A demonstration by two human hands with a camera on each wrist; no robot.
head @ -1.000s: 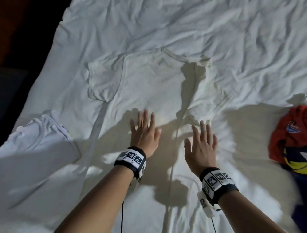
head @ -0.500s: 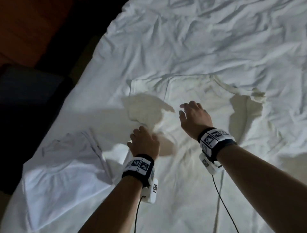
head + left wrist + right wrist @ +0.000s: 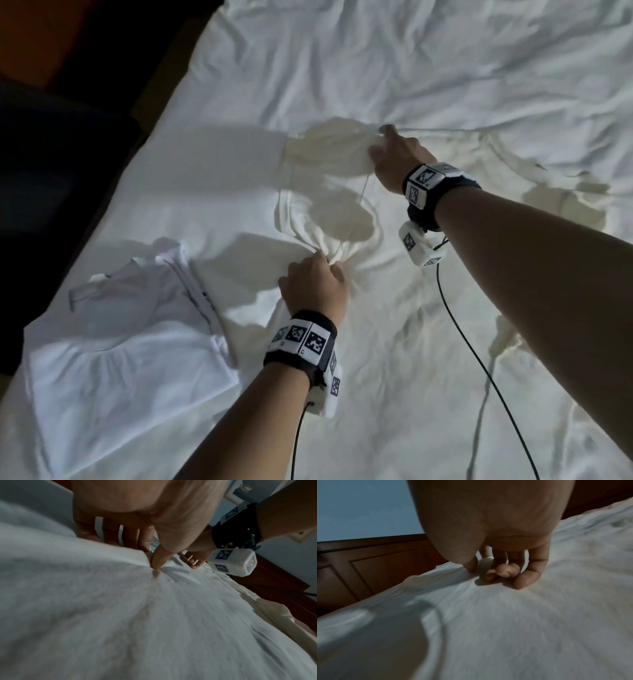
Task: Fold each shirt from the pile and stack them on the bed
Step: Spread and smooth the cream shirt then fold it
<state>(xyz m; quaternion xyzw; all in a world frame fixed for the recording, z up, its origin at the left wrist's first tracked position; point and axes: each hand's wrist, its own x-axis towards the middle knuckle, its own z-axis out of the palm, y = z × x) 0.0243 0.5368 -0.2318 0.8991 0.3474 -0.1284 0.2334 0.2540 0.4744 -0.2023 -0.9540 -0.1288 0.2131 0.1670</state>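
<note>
— Where is the shirt you are folding?

— Your cream shirt (image 3: 342, 212) lies spread flat on the bed (image 3: 411, 68), in the middle of the head view, its left sleeve toward the bed's left edge.

— What is your left hand doing?

— Your left hand (image 3: 317, 282) sits at the shirt's side, below the sleeve. Its fingers (image 3: 111, 534) are curled down and the thumb presses in against them, pinching a gather of the cloth; creases fan out from that spot.

— And your right hand?

— Your right hand (image 3: 397, 154) is farther up, at the shoulder by the sleeve. Its fingertips (image 3: 527, 580) curl down onto the cloth with the thumb close, and a small fold is bunched between them.

— Anything else on the bed?

— A folded white shirt (image 3: 130, 342) lies at your near left, just beside your left forearm, apart from the cream one. Cables run from both wrist cameras across the sheet.
</note>
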